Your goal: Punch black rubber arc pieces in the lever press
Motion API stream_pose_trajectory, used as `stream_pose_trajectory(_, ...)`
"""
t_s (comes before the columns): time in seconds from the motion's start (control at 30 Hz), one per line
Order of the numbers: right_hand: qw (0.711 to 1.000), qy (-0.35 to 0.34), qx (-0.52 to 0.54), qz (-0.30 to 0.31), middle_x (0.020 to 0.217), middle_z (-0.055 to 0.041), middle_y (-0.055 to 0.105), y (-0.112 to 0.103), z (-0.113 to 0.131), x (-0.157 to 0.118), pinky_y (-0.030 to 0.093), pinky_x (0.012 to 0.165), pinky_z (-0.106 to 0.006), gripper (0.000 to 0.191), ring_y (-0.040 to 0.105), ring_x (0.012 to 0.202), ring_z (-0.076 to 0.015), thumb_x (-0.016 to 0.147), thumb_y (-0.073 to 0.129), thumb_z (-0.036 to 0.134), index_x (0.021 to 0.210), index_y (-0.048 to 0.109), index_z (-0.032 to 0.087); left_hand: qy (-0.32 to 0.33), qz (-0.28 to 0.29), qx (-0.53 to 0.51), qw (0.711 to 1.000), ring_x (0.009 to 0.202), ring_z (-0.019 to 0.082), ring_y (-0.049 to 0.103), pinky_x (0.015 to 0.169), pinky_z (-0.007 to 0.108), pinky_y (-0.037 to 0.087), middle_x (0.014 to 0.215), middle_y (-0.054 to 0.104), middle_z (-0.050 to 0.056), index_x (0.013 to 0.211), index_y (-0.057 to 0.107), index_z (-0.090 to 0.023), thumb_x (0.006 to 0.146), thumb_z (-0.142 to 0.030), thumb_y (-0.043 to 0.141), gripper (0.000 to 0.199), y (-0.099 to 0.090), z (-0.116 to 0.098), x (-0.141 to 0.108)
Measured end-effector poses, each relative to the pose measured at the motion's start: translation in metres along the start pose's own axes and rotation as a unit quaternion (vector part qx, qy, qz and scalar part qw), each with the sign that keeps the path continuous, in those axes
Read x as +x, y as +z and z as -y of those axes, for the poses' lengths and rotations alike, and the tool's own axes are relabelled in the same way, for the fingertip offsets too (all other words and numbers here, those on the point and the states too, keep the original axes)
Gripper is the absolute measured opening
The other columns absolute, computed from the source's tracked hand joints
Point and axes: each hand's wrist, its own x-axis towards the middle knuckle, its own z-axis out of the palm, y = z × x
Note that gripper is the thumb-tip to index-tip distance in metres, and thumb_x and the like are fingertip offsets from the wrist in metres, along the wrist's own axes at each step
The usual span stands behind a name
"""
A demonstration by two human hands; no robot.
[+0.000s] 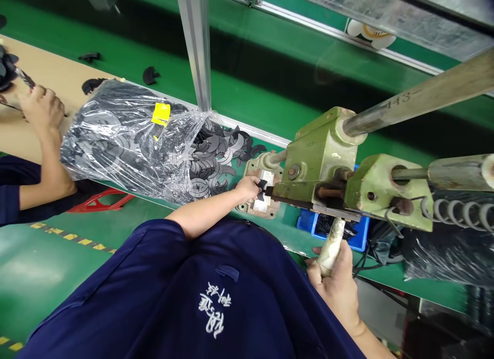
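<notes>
My left hand (247,189) pinches a small black plastic piece (262,185) over the base plate (266,206) of a green hand press (313,155). The tip of the press's dark ram is right beside that piece. My right hand (337,276) is wrapped round the press's lever handle (332,245), which is covered in white wrapping. Close to my left hand, many black and grey curved plastic pieces (210,160) spill from a clear plastic bag (127,148) with a yellow label.
A blue bin (362,235) with dark parts stands behind the lever. At the left, a co-worker's hand (43,109) is over a tan board (46,65). A metal post (195,45) rises behind the bag. Another bagged bundle (440,256) lies at the right.
</notes>
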Motion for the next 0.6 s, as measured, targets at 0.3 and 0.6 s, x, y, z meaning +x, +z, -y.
stream_pose_trajectory(0.3, 1.0, -0.015, -0.004, -0.003, 0.1, -0.0113, 0.067, 0.0, 0.0, 0.001, 0.051, 0.073, -0.039, 0.079, 0.065, 0.078, -0.0249, 0.08, 0.049, 0.044, 0.147, 0.02, 0.013, 0.141, 0.006, 0.295, 0.945, 0.081, 0.021, 0.063, 0.074, 0.025, 0.048, 0.075, 0.066, 0.006, 0.082, 0.072, -0.018, 0.066, -0.01, 0.069, 0.019, -0.005, -0.018, -0.002)
stream_pose_trajectory(0.6, 1.0, -0.014, -0.01, -0.002, 0.099, -0.0086, 0.067, 0.003, -0.008, 0.001, 0.052, 0.067, -0.037, 0.079, 0.064, 0.069, -0.0205, 0.08, 0.049, 0.041, 0.149, 0.017, 0.016, 0.19, 0.03, 0.261, 0.946, 0.084, 0.018, 0.065, 0.074, 0.022, 0.048, 0.086, 0.07, 0.003, 0.088, 0.073, -0.02, 0.072, -0.013, 0.066, 0.019, -0.01, -0.009, 0.0)
